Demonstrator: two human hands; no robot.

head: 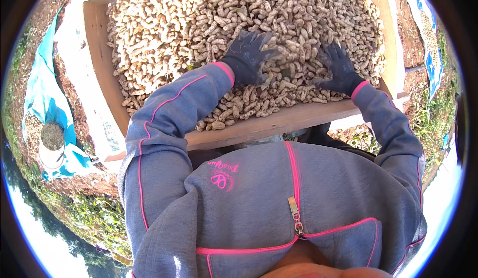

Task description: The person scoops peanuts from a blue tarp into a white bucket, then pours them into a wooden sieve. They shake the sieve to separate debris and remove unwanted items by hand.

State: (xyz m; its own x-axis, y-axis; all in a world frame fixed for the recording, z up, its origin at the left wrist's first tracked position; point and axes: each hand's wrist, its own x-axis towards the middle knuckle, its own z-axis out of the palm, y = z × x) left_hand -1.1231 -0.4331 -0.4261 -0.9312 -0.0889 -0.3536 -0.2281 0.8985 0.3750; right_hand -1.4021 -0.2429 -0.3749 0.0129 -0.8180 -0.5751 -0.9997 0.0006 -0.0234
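Observation:
Before me is a wooden-framed tray [274, 121] heaped with unshelled peanuts [168, 31]. My left hand [248, 57], in a dark work glove, lies on the heap left of its middle near the front. Its fingers are spread, and the tips on its right side look blurred among the pods. On the right, my right hand [339, 69] wears a matching glove and rests on the pods with fingers apart. Peanuts fill the gap between both hands. Neither palm shows a pod gripped, though the undersides are hidden.
A blue tarp [48, 87] lies on the ground at left, where a whitish bucket [51, 156] with dark contents stands beside more peanuts. Another blue-and-white sheet [429, 42] holds peanuts at far right. The tray's side boards [106, 65] rise around the heap.

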